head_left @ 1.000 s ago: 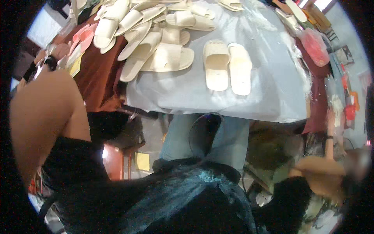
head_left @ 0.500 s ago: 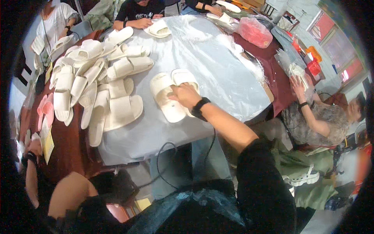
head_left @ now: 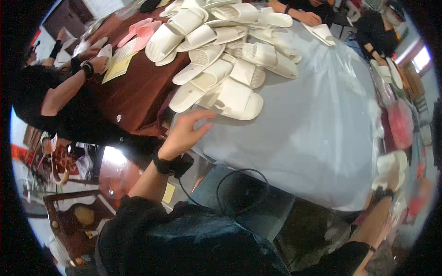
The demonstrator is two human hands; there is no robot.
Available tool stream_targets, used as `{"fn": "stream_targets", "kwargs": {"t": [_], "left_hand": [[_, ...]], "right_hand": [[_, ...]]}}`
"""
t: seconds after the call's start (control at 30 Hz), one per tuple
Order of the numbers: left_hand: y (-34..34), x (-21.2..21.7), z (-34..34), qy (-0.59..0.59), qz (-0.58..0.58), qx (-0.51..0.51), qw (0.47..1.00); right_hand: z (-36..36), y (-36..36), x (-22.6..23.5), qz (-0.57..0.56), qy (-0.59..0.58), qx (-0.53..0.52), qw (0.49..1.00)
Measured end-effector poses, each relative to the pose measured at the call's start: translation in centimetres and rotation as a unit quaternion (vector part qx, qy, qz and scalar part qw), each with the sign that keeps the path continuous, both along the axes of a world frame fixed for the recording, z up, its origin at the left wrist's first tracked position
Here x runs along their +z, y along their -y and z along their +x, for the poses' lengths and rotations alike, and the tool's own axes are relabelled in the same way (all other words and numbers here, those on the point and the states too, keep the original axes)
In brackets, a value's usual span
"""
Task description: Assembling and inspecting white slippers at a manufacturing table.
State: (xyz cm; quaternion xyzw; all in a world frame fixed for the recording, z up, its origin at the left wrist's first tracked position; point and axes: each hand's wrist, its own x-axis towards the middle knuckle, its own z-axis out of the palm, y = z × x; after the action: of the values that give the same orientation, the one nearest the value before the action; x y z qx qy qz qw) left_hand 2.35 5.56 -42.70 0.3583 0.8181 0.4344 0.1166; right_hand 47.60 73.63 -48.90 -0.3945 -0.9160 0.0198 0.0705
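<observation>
Head view: the L hand [head_left: 183, 134] is held open at the nr L edge of the table, w/ fingers loosely curved and thumb set apart from them; a dark wristband [head_left: 162, 163] is worn on it. Its fingertips are placed just beside the nearest slippers of the cream pile [head_left: 237, 102]; whether contact is made can't be told.

The R hand [head_left: 388, 180], far over at the R edge of the table, is closed on a pair of cream slippers [head_left: 392, 162], held w/ soles or straps not clearly shown (small, bent by the lens). A pink-red bag [head_left: 399, 124] is seen just beyond.

The pile is spread over the upper L part of the grey sheet [head_left: 317, 142], w/ slippers overlapped at various angles. To its L, on the dark red cloth [head_left: 138, 94], pink slippers [head_left: 146, 33] are laid nr a yellow-edged paper [head_left: 119, 69].

At L, a slipper [head_left: 106, 51] is held by a co-worker in black [head_left: 64, 99]. At the top, another slipper [head_left: 321, 33] is placed nr a second co-worker's hand [head_left: 311, 19]; top R, more slippers [head_left: 383, 71] are reached by a third person's hand [head_left: 380, 60]. Below the table edge, a looped black cable [head_left: 245, 169] is seen.
</observation>
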Motion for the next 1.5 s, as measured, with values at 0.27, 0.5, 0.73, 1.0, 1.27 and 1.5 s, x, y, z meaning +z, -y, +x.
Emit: {"fn": "stream_targets", "kwargs": {"t": [0.27,0.5,0.73,1.0,1.27,1.5], "left_hand": [[-5.9,-2.1,-2.4,-0.117,-0.094,0.095,0.984],[-11.5,-1.8,0.8,0.099,-0.046,-0.141,0.984],[-22.7,-3.7,8.8,0.161,0.127,-0.361,0.91],[-11.2,-2.1,2.5,-0.29,0.033,-0.083,0.953],[-4.0,-6.0,-6.2,-0.274,-0.166,0.111,0.941],[-5.3,-5.7,4.3,-0.216,-0.139,-0.003,0.966]], "right_hand": [[6.6,-3.3,-5.5,-0.122,0.038,-0.233,0.964],[-8.3,14.2,6.0,-0.088,-0.023,-0.095,0.991],[-21.7,28.6,1.8,-0.452,-0.205,0.135,0.857],[-29.4,34.1,3.3,-0.347,-0.166,0.259,0.886],[-36.8,36.9,-2.1,-0.157,-0.071,0.14,0.975],[-25.5,35.5,-0.7,-0.097,-0.062,0.125,0.985]]}}
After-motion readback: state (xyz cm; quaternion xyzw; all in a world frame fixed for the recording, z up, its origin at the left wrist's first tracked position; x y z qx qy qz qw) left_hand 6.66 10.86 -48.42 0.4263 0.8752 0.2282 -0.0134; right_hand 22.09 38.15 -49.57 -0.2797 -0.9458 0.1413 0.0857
